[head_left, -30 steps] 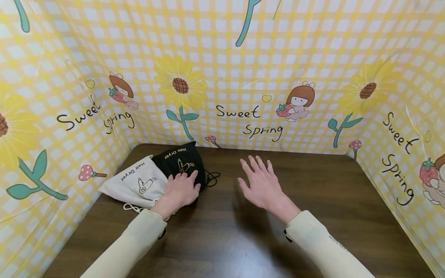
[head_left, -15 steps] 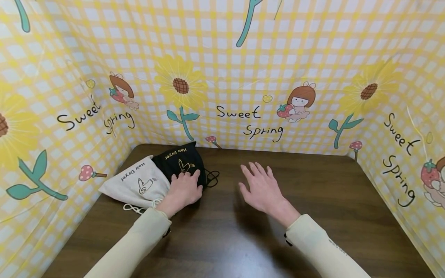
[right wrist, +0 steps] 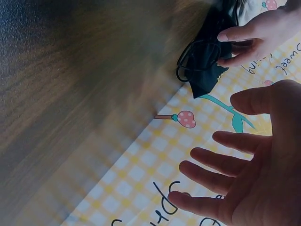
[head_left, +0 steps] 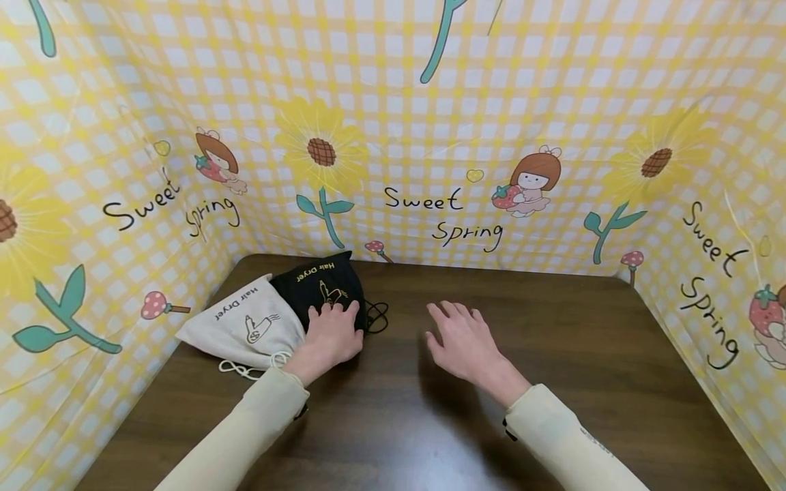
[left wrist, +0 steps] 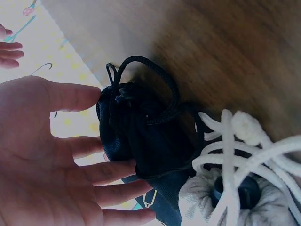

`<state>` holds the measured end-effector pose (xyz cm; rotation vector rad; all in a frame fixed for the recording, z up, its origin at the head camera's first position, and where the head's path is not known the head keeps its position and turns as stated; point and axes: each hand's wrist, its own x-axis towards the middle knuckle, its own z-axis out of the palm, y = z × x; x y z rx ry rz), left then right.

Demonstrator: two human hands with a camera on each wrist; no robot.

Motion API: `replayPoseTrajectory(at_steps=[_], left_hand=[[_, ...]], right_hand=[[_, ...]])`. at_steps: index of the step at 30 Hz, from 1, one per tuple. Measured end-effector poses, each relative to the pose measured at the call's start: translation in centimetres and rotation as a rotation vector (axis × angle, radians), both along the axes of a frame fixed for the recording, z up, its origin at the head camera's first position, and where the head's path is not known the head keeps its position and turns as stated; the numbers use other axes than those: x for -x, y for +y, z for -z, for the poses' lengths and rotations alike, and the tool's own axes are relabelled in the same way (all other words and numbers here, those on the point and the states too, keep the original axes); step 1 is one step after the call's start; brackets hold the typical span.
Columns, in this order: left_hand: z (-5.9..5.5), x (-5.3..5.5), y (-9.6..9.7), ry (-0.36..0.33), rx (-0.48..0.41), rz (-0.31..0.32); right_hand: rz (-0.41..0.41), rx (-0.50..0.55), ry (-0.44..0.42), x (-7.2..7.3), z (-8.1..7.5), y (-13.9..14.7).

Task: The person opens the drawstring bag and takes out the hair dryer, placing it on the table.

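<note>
A black drawstring bag (head_left: 346,279) printed "Hair Dryer" in gold lies at the back left of the table, overlapping a whitish drawstring bag (head_left: 233,320) with the same words in black. Over the black bag's near end is my left hand (head_left: 331,341), palm down, fingers extended and loosely bent. In the left wrist view its fingers reach alongside the black bag (left wrist: 160,146); firm contact is hard to tell. My right hand (head_left: 463,341) hovers to the right above the bare wood, fingers spread and slightly bent, holding nothing. The right wrist view shows those fingers (right wrist: 221,162) apart.
The dark wooden table (head_left: 552,327) is enclosed at the back and sides by a yellow checked cloth (head_left: 417,136) with flowers and "Sweet Spring" lettering. A black cord (head_left: 377,317) loops out to the right of the black bag; white cords (head_left: 242,369) trail in front of the whitish one.
My left hand has shifted slightly right and nearer to me over the black bag. My right hand has drawn back a little, its fingers more bent. The view has turned slightly left.
</note>
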<state>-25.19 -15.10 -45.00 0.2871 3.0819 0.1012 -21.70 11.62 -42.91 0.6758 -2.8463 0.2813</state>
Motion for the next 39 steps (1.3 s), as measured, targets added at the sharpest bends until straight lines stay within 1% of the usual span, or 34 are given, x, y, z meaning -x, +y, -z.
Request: replayPoseTrajectory(at_steps=[7,17,28,35,39], left_hand=[[-0.2,-0.3,0.5,0.011,0.011,0.008],[0.0,-0.8,1.5,0.035,0.003,0.027],[0.1,-1.6,3.0,0.051,-0.017,0.068],[0.3,-1.9,4.1,0.065,0.019,0.098],[0.3,-2.0,4.9,0.076,0.026,0.107]], right_hand=[[-0.007,0.009,-0.017,0.0,0.1,-0.1],[-0.011,0.019,-0.029,0.1,0.2,-0.2],[-0.023,0.019,-0.041,0.0,0.5,0.0],[-0.022,0.011,-0.039,-0.3,0.5,0.0],[-0.022,0.018,-0.044,-0.3,0.7,0.0]])
